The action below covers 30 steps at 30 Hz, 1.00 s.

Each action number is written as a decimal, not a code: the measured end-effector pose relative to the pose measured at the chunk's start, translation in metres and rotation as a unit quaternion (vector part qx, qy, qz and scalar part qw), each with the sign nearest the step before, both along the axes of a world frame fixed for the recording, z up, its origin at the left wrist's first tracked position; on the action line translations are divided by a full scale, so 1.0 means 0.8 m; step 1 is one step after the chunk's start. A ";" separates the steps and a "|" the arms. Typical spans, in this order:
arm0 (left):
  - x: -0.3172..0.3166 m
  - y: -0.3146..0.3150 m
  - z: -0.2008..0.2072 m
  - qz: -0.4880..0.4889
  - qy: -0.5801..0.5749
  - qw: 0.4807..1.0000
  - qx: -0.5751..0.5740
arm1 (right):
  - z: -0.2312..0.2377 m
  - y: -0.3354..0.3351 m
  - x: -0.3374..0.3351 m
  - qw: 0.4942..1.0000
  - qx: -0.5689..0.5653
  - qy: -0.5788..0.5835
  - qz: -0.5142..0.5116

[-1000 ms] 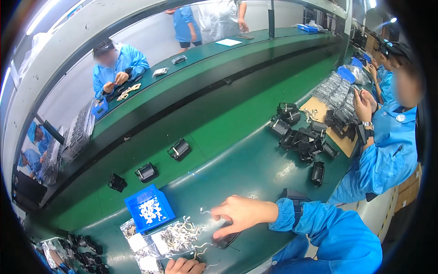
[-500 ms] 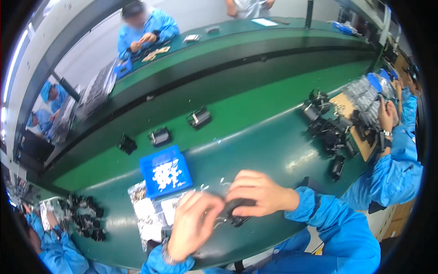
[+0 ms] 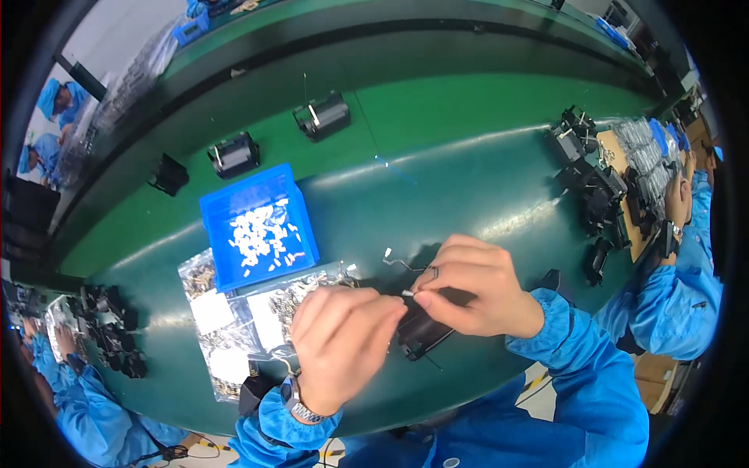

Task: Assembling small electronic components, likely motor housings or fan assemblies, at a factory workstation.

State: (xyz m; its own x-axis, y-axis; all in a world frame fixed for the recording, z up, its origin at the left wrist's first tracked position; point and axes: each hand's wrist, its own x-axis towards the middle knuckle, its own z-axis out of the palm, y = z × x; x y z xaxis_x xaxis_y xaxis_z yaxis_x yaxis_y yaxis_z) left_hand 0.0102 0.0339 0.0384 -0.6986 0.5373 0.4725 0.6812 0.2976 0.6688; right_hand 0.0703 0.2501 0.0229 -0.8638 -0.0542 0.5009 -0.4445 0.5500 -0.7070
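Both hands meet above a black plastic housing [image 3: 421,331] at the table's near side. Between the thumb and forefinger of my right hand [image 3: 484,292] is a small white connector [image 3: 408,293]. My left hand [image 3: 343,339] is closed in a pinch, its fingertips close beside the connector. Whatever those fingertips hold, if anything, is hidden. A thin dark wire [image 3: 406,266] with a white plug [image 3: 388,253] on its end sticks out past my right fingers. Left of my hands, a blue bin [image 3: 306,210] holds many small white pieces.
Clear bags of small metal parts [image 3: 204,273] lie under and beside the bin. Beyond it stand black housings [image 3: 324,117] on the lighter green strip. More black housings [image 3: 597,187] are piled at right, near a co-worker's hand [image 3: 677,199]. Another pile [image 3: 109,327] lies at left.
The view has tipped down and come closer to the table. My hands, blurred and slightly apart before, now meet at the fingertips, with a white connector visible in my right fingers.
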 end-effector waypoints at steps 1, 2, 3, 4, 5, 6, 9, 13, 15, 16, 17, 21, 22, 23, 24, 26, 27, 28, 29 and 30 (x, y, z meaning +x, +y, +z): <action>0.003 0.000 0.000 -0.006 0.035 0.999 -0.005 | 0.001 0.000 0.001 1.000 0.012 -0.006 -0.010; 0.005 0.000 -0.001 -0.011 0.072 0.997 -0.011 | 0.000 -0.001 0.002 1.000 0.013 -0.015 -0.008; 0.006 0.001 -0.004 -0.007 0.082 0.996 -0.017 | -0.001 -0.002 0.002 1.000 0.012 -0.010 -0.005; 0.007 0.001 -0.005 -0.006 0.075 0.997 -0.016 | -0.002 -0.003 0.002 1.000 0.011 -0.005 -0.001; 0.007 0.001 -0.006 -0.001 0.071 0.997 -0.020 | -0.001 -0.003 0.002 1.000 0.011 -0.011 0.001; 0.008 0.002 -0.007 0.002 0.069 0.997 -0.023 | 0.000 -0.004 0.002 1.000 0.025 0.003 0.004; 0.008 0.000 -0.014 0.017 0.093 0.995 -0.015 | -0.002 -0.004 0.003 0.999 0.047 0.022 0.008; 0.009 0.000 -0.015 0.006 0.089 0.996 -0.027 | -0.006 -0.002 0.006 0.997 0.071 0.041 0.008; 0.009 0.000 -0.015 0.001 0.079 0.996 -0.028 | -0.003 -0.001 0.007 0.995 0.085 0.046 0.009; 0.010 0.001 -0.015 0.001 0.080 0.996 -0.029 | -0.002 0.000 0.007 0.994 0.098 0.052 0.011; 0.011 0.002 -0.015 0.003 0.076 0.997 -0.028 | -0.002 0.000 0.008 0.994 0.098 0.052 0.010; 0.010 0.000 -0.017 0.008 0.072 0.997 -0.029 | -0.001 0.000 0.007 0.993 0.108 0.051 0.021; 0.009 0.000 -0.016 0.007 0.074 0.997 -0.030 | -0.001 -0.001 0.006 0.993 0.108 0.049 0.025; 0.007 0.000 -0.015 0.006 0.072 0.997 -0.035 | 0.000 -0.002 0.005 0.993 0.107 0.051 0.024; 0.007 0.000 -0.014 0.004 0.069 0.997 -0.041 | -0.001 -0.002 0.005 0.993 0.106 0.051 0.025; 0.005 0.001 -0.008 -0.005 0.047 0.998 -0.048 | -0.001 -0.005 0.003 0.993 0.104 0.053 0.025; 0.005 0.002 -0.005 -0.011 0.022 0.998 -0.054 | 0.000 -0.006 0.004 0.994 0.097 0.050 0.027; 0.005 0.001 -0.004 -0.011 0.025 0.998 -0.056 | 0.001 -0.007 0.003 0.994 0.089 0.048 0.030; 0.003 0.000 -0.005 -0.005 0.026 0.998 -0.055 | 0.001 -0.009 0.002 0.994 0.087 0.053 0.030; 0.001 0.000 -0.003 0.000 0.028 0.998 -0.055 | 0.000 -0.008 0.001 0.996 0.066 0.051 0.029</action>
